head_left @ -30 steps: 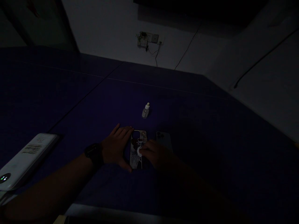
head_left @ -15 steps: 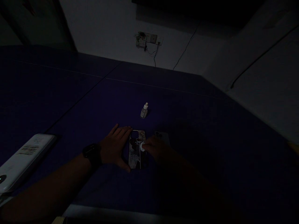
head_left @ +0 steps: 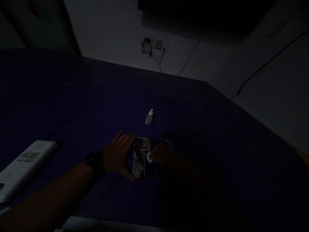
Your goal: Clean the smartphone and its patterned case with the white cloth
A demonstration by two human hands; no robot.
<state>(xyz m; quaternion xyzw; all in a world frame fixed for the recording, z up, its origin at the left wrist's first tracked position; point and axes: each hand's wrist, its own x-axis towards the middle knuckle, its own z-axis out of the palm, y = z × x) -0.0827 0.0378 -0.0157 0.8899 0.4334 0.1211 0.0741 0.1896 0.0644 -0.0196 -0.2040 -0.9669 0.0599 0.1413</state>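
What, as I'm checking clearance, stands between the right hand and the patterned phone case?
Only the small white pad in the right hand, at the right side of the patterned phone case; nothing else visible.

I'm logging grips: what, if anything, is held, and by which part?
The right hand pinches a white pad, seemingly by its right side; the left hand lies open along the phone case.

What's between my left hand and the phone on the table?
In the head view, there's the patterned phone case, then the white pad and your right hand holding it.
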